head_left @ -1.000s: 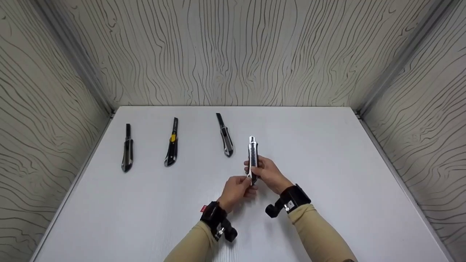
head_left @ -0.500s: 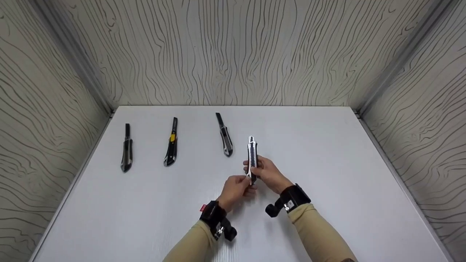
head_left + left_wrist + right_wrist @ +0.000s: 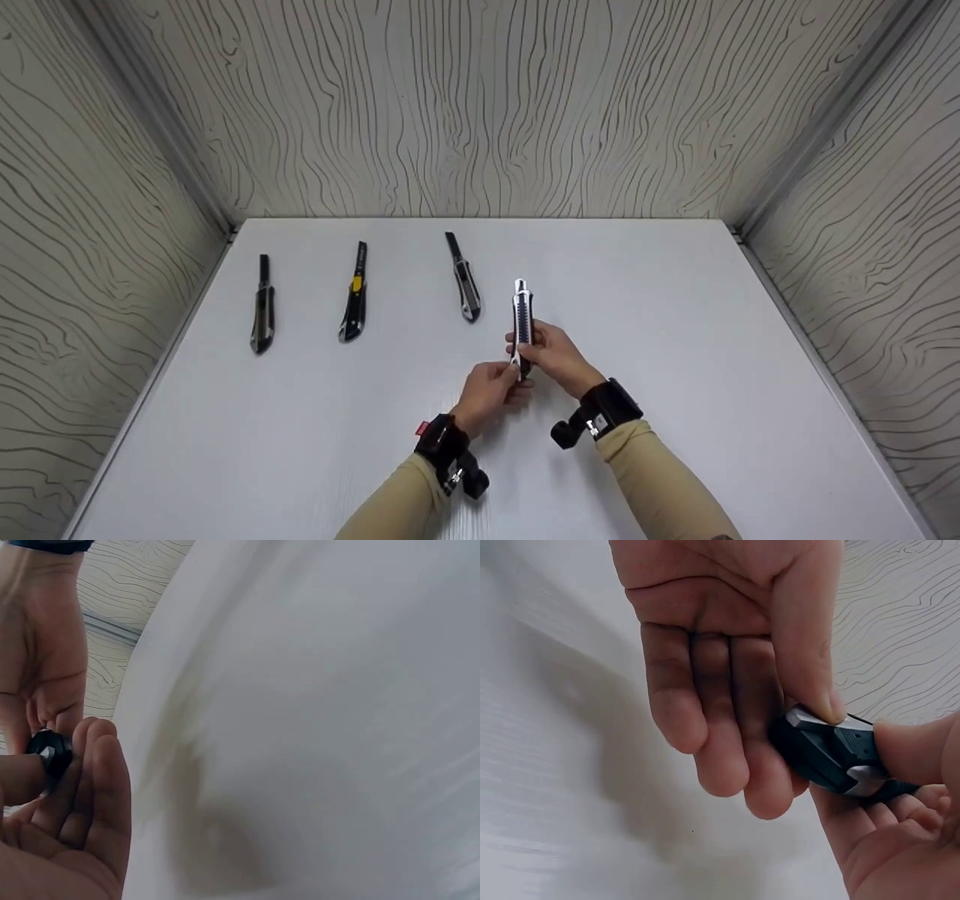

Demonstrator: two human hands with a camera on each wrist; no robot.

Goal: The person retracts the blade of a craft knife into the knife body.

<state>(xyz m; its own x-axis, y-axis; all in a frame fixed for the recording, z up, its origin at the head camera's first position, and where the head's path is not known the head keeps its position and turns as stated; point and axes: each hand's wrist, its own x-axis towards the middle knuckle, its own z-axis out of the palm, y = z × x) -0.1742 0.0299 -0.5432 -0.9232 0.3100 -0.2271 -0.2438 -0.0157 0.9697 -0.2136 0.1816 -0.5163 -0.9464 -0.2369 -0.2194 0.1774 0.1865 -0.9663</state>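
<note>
In the head view, a silver and black utility knife [image 3: 522, 315] is held up with its narrow metal nose pointing away from me. My right hand [image 3: 559, 356] grips the middle of its body, thumb on the upper face and fingers behind. The thumb and fingers of my left hand [image 3: 486, 391] pinch the butt end. Seen from the left wrist, the dark butt [image 3: 51, 754] sits between the left thumb and fingers. The right wrist view shows the black and silver end [image 3: 832, 754] with both thumbs against it; the knife's far part is hidden there.
Three more utility knives lie on the white table [image 3: 675, 315]: a grey and black one [image 3: 262, 319] at far left, a black one with a yellow slider [image 3: 354, 304], and a silver and grey one [image 3: 466, 289]. Their dark blades are extended. Wood-patterned walls [image 3: 480, 112] enclose the table.
</note>
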